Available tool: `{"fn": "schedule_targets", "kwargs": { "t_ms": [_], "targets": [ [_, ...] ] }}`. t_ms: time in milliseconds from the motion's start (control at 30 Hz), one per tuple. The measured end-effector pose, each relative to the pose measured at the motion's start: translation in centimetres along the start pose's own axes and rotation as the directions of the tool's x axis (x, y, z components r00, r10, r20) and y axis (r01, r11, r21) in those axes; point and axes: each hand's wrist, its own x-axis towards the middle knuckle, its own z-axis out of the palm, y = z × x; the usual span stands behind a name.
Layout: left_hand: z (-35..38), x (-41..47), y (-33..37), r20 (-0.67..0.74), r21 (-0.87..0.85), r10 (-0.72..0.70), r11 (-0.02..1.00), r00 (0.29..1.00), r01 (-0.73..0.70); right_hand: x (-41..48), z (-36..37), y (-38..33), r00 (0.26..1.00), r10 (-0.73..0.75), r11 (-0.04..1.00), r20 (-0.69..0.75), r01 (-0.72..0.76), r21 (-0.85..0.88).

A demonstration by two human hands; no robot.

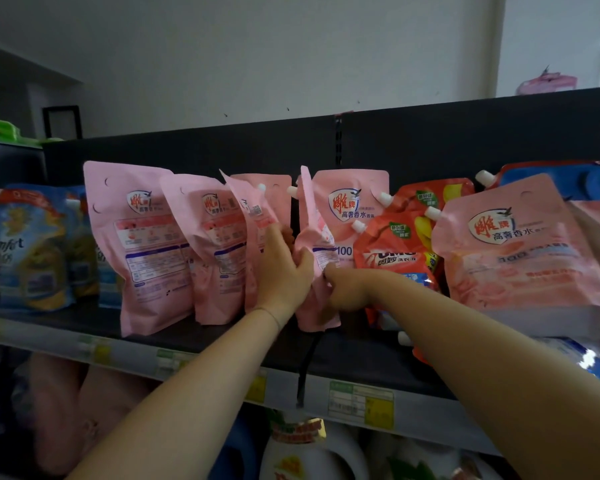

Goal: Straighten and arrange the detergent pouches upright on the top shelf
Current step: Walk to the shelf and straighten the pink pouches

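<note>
Pink glossy crinkled pouch (315,237) stands edge-on, gripped by left hand (284,271) and right hand (347,289).

Matt pink plastic pouches (146,244), crinkled.

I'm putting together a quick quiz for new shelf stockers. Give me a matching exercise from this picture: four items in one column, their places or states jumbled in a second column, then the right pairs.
Items
1. edge-on pink pouch
2. red pouch
3. blue pouch
4. white bottle

Places or states
A. below the top shelf
B. far left of the top shelf
C. gripped between the left hand and the right hand
D. on the top shelf, just right of the hands

Pairs: 1-C, 2-D, 3-B, 4-A
</note>
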Motion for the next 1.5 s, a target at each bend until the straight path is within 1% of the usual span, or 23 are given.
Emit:
{"fn": "schedule_targets", "kwargs": {
  "t_ms": [100,167,233,300,333,400,433,533,600,667,733,767,800,867,967,1067,1133,1200,1233,1300,1400,1433,1500],
  "targets": [
    [-0.3,-0.2,0.3,-0.049,0.255,0.235,0.943,0.971,-0.216,0.7,0.6,0.7,0.999,0.033,0.999,-0.020,-0.032,0.037],
    [-0.3,-0.4,0.5,0.036,0.338,0.381,0.865,0.924,-0.370,0.5,0.1,1.2,1.000,0.018,1.000,-0.003,-0.018,-0.021],
    [0.3,-0.9,1.1,0.155,0.298,0.474,0.814,0.867,-0.498,-0.1,-1.1,1.6,0.998,-0.047,0.991,-0.031,0.043,-0.127],
    [1.3,-1.5,2.2,0.268,0.210,0.494,0.808,0.827,-0.551,-0.7,-2.4,2.1,0.981,-0.077,0.979,-0.179,0.040,-0.202],
    [2.0,-1.8,2.5,0.320,0.170,0.476,0.822,0.819,-0.544,-0.7,-3.0,2.8,0.959,-0.069,0.969,-0.276,-0.001,-0.245],
    [3.6,-2.2,3.0,0.434,0.102,0.361,0.890,0.825,-0.443,-0.2,-3.8,4.2,0.904,-0.076,0.941,-0.421,-0.075,-0.331],
    [4.4,-2.3,3.2,0.482,0.087,0.284,0.926,0.829,-0.368,0.1,-4.0,5.0,0.900,-0.053,0.930,-0.433,-0.114,-0.350],
    [6.7,-2.6,3.6,0.534,0.090,0.047,0.990,0.844,-0.112,0.4,-3.7,7.4,0.938,0.153,0.918,-0.312,-0.252,-0.306],
    [7.9,-2.5,3.9,0.536,0.125,-0.164,0.986,0.828,0.114,0.8,-3.6,9.0,0.937,0.249,0.912,-0.244,-0.312,-0.265],
    [9.5,-2.3,3.1,0.525,0.159,-0.302,0.953,0.796,0.257,0.9,-3.4,9.8,0.943,0.266,0.923,-0.201,-0.309,-0.228],
    [11.3,-1.6,1.9,0.544,0.121,-0.377,0.919,0.750,0.374,0.5,-3.3,9.8,0.951,0.245,0.931,-0.191,-0.285,-0.226],
    [12.5,-1.3,1.1,0.536,0.063,-0.425,0.882,0.729,0.467,0.2,-3.2,9.7,0.954,0.232,0.930,-0.191,-0.275,-0.242],
    [13.9,-0.8,-0.3,0.507,-0.014,-0.500,0.809,0.702,0.587,-0.2,-3.1,9.6,0.956,0.224,0.925,-0.190,-0.269,-0.267],
    [15.2,-0.3,-1.0,0.444,-0.175,-0.658,0.602,0.608,0.779,-1.3,-3.2,9.5,0.964,0.206,0.921,-0.167,-0.249,-0.301],
    [14.5,0.1,0.8,0.477,-0.342,-0.733,0.354,0.485,0.871,-3.4,-3.5,9.5,0.980,0.162,0.949,-0.117,-0.187,-0.254],
    [14.1,0.7,1.6,0.492,-0.385,-0.751,0.267,0.441,0.884,-5.0,-3.8,9.8,0.992,0.091,0.967,-0.085,-0.108,-0.231],
    [13.8,0.9,2.2,0.437,-0.428,-0.774,0.269,0.458,0.863,-5.5,-3.9,10.1,0.996,0.055,0.980,-0.074,-0.068,-0.185],
    [13.2,0.7,2.8,0.313,-0.415,-0.799,0.372,0.514,0.830,-5.5,-4.0,10.2,0.997,0.031,0.991,-0.077,-0.041,-0.126],
    [12.7,0.4,3.3,0.257,-0.418,-0.784,0.436,0.564,0.797,-5.3,-3.9,10.1,0.996,0.018,0.994,-0.092,-0.028,-0.108],
    [11.4,-0.4,4.4,0.188,-0.442,-0.707,0.559,0.682,0.701,-4.8,-3.8,9.8,0.988,-0.015,0.993,-0.152,-0.003,-0.115],
    [9.3,-1.2,5.9,0.108,-0.376,-0.471,0.796,0.875,0.475,-3.7,-3.2,9.0,0.970,-0.059,0.978,-0.236,0.009,-0.209],
    [8.7,-1.3,6.1,0.088,-0.334,-0.406,0.848,0.910,0.411,-3.3,-2.9,8.7,0.969,-0.062,0.971,-0.239,0.003,-0.239],
    [7.6,-1.1,5.8,0.051,-0.230,-0.343,0.910,0.938,0.346,-2.9,-2.4,8.2,0.971,-0.085,0.962,-0.223,0.021,-0.273]
  ]
}}
